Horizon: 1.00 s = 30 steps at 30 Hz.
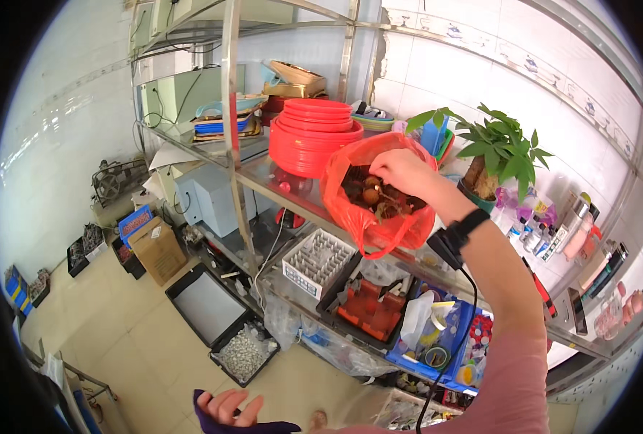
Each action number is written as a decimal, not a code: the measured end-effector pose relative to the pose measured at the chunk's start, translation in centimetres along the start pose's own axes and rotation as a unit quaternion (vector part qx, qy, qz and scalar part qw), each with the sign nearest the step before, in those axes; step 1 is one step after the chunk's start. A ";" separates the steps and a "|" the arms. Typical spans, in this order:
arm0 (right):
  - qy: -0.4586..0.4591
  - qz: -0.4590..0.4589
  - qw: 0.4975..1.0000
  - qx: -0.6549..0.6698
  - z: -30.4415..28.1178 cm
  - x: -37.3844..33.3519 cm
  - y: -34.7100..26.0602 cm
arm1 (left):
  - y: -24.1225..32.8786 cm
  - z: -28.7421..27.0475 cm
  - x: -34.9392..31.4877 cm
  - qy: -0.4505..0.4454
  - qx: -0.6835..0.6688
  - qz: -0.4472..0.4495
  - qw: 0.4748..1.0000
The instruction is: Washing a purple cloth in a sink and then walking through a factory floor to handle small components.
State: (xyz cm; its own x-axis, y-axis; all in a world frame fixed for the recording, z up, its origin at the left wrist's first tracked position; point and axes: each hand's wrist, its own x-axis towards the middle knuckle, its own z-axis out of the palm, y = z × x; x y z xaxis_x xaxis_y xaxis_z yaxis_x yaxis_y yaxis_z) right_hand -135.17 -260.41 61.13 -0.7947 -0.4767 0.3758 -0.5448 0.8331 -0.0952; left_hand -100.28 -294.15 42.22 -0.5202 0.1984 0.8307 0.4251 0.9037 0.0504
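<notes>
My right hand [402, 172] reaches into an open red plastic bag [384, 242] on the metal shelf. Its fingers are bent and closed down over the contents; what they grip, if anything, is hidden. Inside the bag lie round brown fruits [371, 196] with thin twigs among them. A black band with a dark device and a cable circles my right wrist. Low in the picture, my left hand [231, 406] is away from the shelf, its fingers loosely curled and apart. Dark purple cloth lies around it, and I see nothing held in it.
Stacked red plastic basins [308, 137] stand left of the bag, a potted plant [484, 159] right of it. Below are a white divided crate [318, 262] and a blue bin [448, 369]. A metal post [230, 94] rises at the left. Black trays [209, 304] lie on the floor.
</notes>
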 end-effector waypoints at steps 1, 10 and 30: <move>-0.039 0.007 0.998 -0.048 1.2 1.5 0.4 | -0.8 0.5 0.3 0.009 0.041 -0.002 0.999; -0.176 0.063 0.975 -0.118 3.2 2.8 3.1 | -8.6 7.1 -2.2 0.061 0.121 -0.025 0.990; 0.126 0.128 0.854 0.488 -5.2 -8.7 -8.4 | -9.7 9.3 5.0 0.012 -0.085 0.027 0.996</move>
State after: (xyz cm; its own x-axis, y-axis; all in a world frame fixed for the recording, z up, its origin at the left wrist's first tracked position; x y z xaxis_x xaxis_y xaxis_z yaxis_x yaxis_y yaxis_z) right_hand -122.32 -261.78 63.50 -0.9050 -0.1354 0.4032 -0.4240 0.2126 -0.8804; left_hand -113.95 -298.39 40.73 -0.4759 0.2348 0.8476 0.5721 0.8146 0.0955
